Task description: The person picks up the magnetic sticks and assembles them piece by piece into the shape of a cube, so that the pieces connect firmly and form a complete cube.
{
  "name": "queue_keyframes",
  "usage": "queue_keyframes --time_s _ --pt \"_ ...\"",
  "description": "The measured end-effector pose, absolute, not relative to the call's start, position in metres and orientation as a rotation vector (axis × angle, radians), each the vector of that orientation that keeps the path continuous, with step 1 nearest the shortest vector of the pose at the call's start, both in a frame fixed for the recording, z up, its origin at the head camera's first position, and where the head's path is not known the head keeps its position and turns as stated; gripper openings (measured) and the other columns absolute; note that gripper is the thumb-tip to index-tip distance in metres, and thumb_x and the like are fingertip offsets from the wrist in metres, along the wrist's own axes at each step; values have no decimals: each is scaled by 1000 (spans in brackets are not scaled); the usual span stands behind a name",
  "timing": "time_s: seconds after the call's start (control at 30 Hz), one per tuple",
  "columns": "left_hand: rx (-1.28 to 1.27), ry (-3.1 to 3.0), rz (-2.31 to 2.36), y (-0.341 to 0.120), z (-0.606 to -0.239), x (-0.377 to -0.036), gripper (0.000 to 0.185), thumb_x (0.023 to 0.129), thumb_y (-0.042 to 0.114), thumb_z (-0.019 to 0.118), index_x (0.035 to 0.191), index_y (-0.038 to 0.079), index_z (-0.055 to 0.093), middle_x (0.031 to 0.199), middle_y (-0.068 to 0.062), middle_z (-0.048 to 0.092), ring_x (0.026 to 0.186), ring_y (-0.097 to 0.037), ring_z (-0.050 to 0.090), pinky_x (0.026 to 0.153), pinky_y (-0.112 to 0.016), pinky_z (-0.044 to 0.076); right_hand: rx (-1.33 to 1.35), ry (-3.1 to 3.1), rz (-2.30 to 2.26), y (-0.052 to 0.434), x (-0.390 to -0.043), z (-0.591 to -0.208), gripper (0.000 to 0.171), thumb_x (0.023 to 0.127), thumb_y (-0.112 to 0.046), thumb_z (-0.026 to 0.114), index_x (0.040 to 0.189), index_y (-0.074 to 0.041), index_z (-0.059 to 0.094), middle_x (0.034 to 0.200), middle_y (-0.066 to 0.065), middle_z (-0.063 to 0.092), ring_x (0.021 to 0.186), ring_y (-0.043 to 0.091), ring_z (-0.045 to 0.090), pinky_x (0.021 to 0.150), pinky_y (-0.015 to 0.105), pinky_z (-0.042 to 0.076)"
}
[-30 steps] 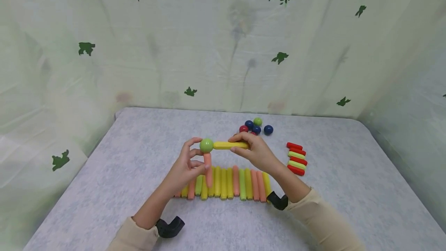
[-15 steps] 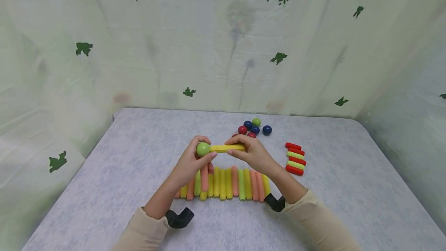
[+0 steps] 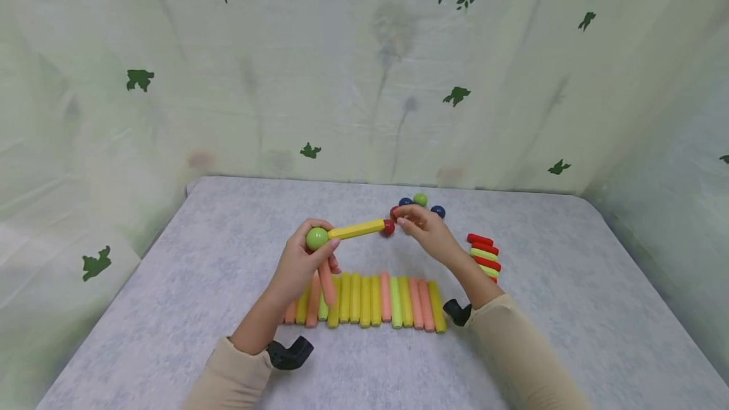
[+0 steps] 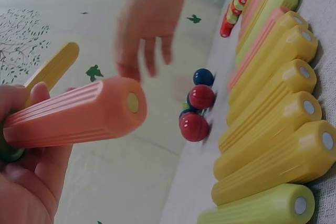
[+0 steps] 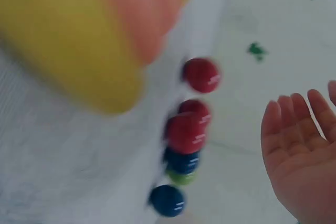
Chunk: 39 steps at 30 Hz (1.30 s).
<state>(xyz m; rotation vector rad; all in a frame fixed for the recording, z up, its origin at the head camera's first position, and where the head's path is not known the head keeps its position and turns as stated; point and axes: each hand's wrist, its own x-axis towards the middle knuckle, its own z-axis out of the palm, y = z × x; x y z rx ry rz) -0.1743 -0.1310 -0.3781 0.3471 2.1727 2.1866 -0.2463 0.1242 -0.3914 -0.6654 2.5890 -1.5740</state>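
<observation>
My left hand (image 3: 299, 264) grips a green ball (image 3: 316, 238) with a yellow magnetic stick (image 3: 357, 229) joined to it, pointing right. A pink magnetic stick (image 3: 326, 285) hangs down from the same ball; in the left wrist view this pink stick (image 4: 79, 114) shows a metal disc in its end. The yellow stick's far tip overlaps a red ball (image 3: 388, 228) on the table in the head view. Holding nothing, my right hand (image 3: 428, 233) is in the air beyond that tip, its fingers extended in the right wrist view, where the palm (image 5: 304, 161) shows.
A row of long yellow, pink and green sticks (image 3: 365, 299) lies across the table in front of me. Several balls, among them a blue ball (image 3: 438, 211) and a green ball (image 3: 420, 199), sit farther back. Short red and yellow-green sticks (image 3: 484, 249) are stacked side by side at right.
My right hand has let go of the yellow stick and moved right. The left hand has shifted left with the ball and both sticks, its fingers now wrapped around the ball.
</observation>
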Motion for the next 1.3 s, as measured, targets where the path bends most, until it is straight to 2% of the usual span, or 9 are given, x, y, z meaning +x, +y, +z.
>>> queue_keyframes --time_s 0.13,0.3,0.43,0.57,0.67,0.73,0.93,1.0,1.3 --pt "307 2172 2239 -132 -370 -171 27 89 12 57 111 5 43 67 -18 53 56 -25 59 63 -38 53 -600 2678 -1224 125 -267 -408 37 90 -18 56 126 -10 50 118 7 53 94 21 49 78 34 46" --pt "303 2148 2275 -133 -371 -171 28 89 13 57 111 4 43 66 -16 53 56 -29 59 62 -38 53 -725 2673 -905 119 -283 -420 50 88 -15 60 134 -12 42 130 6 44 107 20 45 88 37 42" --pt "300 2140 2289 -135 -379 -177 30 88 16 58 111 6 42 66 -16 52 55 -30 58 62 -39 52 -757 2730 -790 116 -285 -424 50 84 -14 64 131 -10 47 125 8 49 106 20 47 90 38 40" --pt "311 2159 2298 -136 -383 -179 32 87 20 59 111 6 42 66 -17 52 55 -32 58 62 -40 52 -707 2776 -755 117 -284 -425 44 84 -20 64 125 -11 52 114 6 55 94 18 50 83 34 42" --pt "307 2166 2310 -136 -384 -180 33 87 22 60 110 7 42 66 -18 52 55 -32 58 62 -41 52 -630 2764 -877 118 -279 -418 44 85 -25 63 126 -13 51 105 4 56 86 18 49 72 31 44" --pt "300 2169 2313 -136 -384 -180 34 87 24 60 110 8 42 66 -17 52 54 -30 58 62 -40 52 -570 2706 -1091 118 -275 -409 44 85 -25 63 125 -12 49 103 4 55 85 18 50 71 30 45" --pt "282 2162 2320 -136 -385 -180 34 86 24 61 110 9 43 66 -16 51 54 -28 58 62 -41 52 -591 2299 -1754 115 -256 -381 43 84 -23 64 119 -6 45 110 11 54 95 23 55 79 40 48" --pt "278 2152 2323 -136 -386 -179 33 86 23 61 109 8 43 65 -16 51 53 -28 58 62 -41 52 -644 2216 -1833 113 -250 -375 44 85 -24 63 120 -5 44 111 12 55 96 24 55 80 43 47" --pt "286 2109 2353 -135 -385 -178 32 87 16 60 110 1 41 70 -16 51 55 -18 57 60 -40 52 -767 2143 -1904 110 -238 -368 40 88 -16 59 122 -4 44 112 14 54 93 26 57 77 34 49"
